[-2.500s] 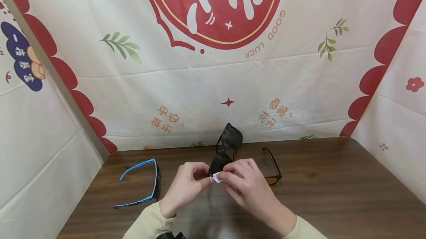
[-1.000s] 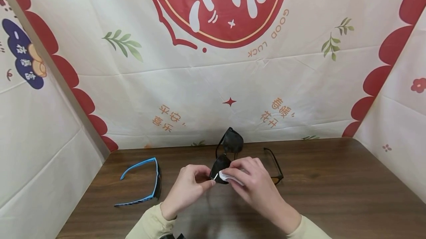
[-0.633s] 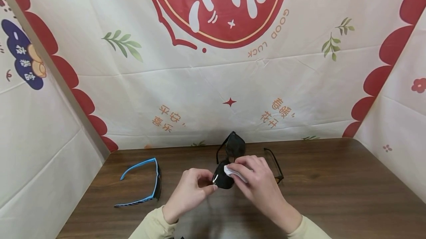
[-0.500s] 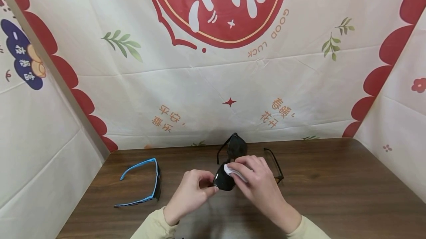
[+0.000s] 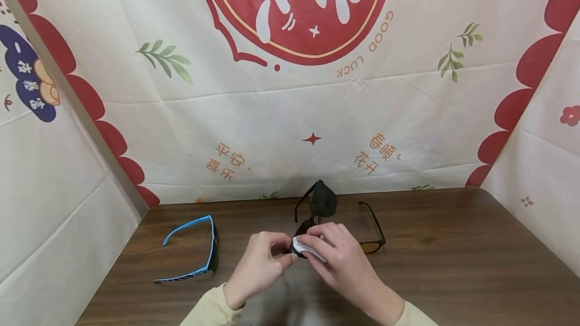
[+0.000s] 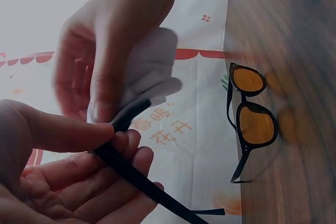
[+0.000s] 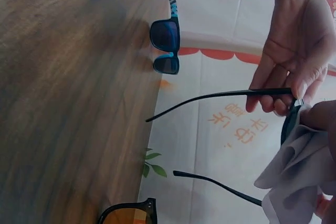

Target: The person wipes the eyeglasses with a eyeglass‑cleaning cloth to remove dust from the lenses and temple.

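Black sunglasses (image 5: 323,201) with dark lenses are held up above the table, their temples unfolded. My left hand (image 5: 262,261) pinches them at the near corner of the frame, between thumb and fingers; in the left wrist view a black temple (image 6: 137,178) runs across the fingers. In my right hand (image 5: 337,256) a folded white cloth (image 5: 308,248) is gripped and pressed on the nearer lens, covering most of it. The right wrist view shows the cloth (image 7: 294,174) hanging in loose folds, with both temples (image 7: 220,95) pointing away from the hands.
Blue-and-black sunglasses (image 5: 212,245) lie open on the wooden table (image 5: 444,255) at the left. Black-framed glasses with amber lenses (image 6: 257,124) rest right of the hands, partly hidden in the head view. A printed white cloth backdrop (image 5: 281,114) rises behind the table's far edge.
The right hand with the cloth has slid left and down across the nearer lens, after moving right earlier. The sunglasses have shifted slightly right and tilted. The left hand keeps its pinch.
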A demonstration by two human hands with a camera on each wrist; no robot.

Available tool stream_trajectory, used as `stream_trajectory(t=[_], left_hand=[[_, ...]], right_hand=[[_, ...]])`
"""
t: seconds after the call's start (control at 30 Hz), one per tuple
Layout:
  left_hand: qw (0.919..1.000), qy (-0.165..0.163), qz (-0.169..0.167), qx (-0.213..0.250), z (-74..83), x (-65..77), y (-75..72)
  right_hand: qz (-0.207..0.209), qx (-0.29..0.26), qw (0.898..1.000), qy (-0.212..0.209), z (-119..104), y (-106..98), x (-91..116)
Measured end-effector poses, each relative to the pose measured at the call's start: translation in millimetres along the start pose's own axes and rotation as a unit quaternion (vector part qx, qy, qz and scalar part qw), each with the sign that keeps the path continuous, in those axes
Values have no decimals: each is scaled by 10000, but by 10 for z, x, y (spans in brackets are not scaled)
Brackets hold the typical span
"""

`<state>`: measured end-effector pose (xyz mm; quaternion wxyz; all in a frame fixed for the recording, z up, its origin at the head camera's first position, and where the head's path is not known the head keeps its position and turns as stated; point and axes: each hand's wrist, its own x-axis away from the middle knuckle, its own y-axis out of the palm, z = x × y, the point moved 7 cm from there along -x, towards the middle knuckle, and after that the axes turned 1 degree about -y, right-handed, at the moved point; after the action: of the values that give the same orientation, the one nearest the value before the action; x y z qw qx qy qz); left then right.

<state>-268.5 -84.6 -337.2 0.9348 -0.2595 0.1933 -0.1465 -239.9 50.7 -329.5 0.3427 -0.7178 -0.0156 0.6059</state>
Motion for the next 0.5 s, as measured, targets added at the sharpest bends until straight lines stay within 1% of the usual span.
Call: stream_trajectory(t=[0.13,0.33,0.5], left_hand=[[9999,-10,130,-113,-8,-1,-47],[9997,-45,162,-186,-12,9,-73],[9998,-73,119,-132,-28,21,-63]], right_hand=[[-101,-101,9999,-85,-31,13,44],[-253,-79,9996,72,4,0,120],[-158,87,9996,225,71,-34,161]])
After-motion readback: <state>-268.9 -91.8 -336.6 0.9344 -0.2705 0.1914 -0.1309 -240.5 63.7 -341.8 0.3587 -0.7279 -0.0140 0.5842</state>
